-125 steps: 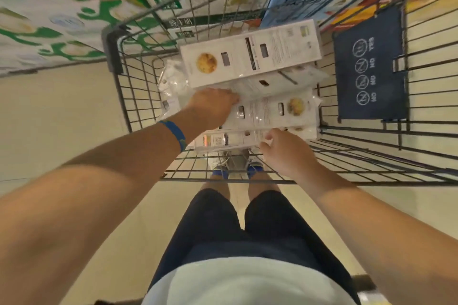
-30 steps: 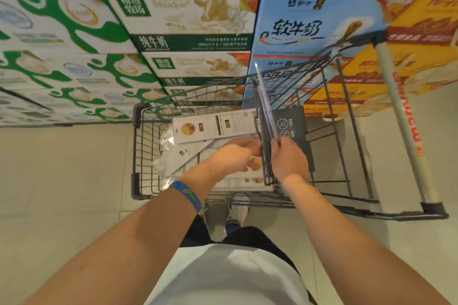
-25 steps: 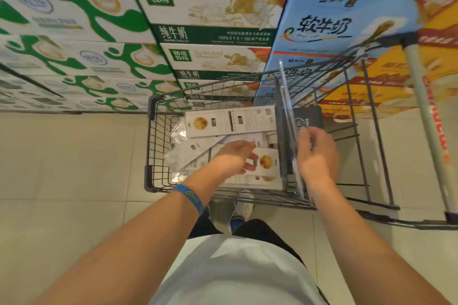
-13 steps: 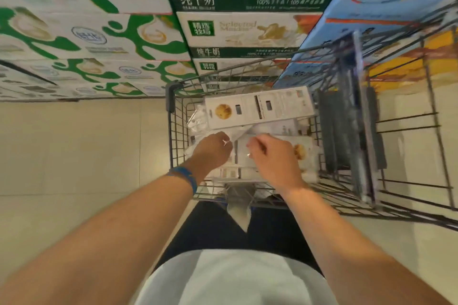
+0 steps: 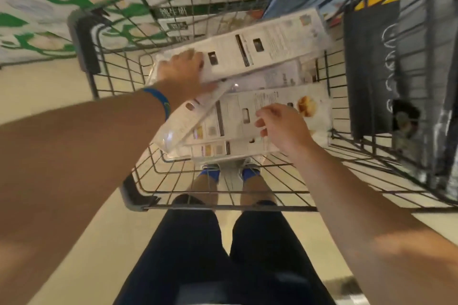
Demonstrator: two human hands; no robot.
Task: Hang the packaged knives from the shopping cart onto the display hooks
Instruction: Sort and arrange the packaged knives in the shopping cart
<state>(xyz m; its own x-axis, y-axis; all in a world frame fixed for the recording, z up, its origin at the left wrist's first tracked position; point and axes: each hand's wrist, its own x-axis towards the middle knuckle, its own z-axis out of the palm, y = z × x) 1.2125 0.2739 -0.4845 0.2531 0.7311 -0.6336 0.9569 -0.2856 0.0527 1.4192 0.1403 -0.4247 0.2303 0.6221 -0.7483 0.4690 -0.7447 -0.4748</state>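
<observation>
Several long white packaged knives lie piled in the wire shopping cart (image 5: pixel 84 39). My left hand (image 5: pixel 183 69), with a blue wristband, is closed on the left end of the top package (image 5: pixel 267 42), which is tilted across the pile. My right hand (image 5: pixel 280 126) hovers over a lower package (image 5: pixel 233 119) with a round food picture; its fingers curl loosely and touch the face without holding it. A clear narrow package (image 5: pixel 178 126) slants beneath my left wrist. More packages (image 5: pixel 409 131) stand on edge at the cart's right side. No display hooks are in view.
A dark folded seat flap (image 5: pixel 371 64) with white icons closes off the cart's right part. Stacked milk cartons (image 5: pixel 44 7) rise behind the cart. My legs and blue-trimmed shoes (image 5: pixel 210 173) show through the cart's mesh floor. Beige tiled floor (image 5: pixel 44 86) lies to the left.
My right hand stood a package on edge at the cart's right side, then came back over the pile. My left hand moved up from the middle packages and took the top one's end.
</observation>
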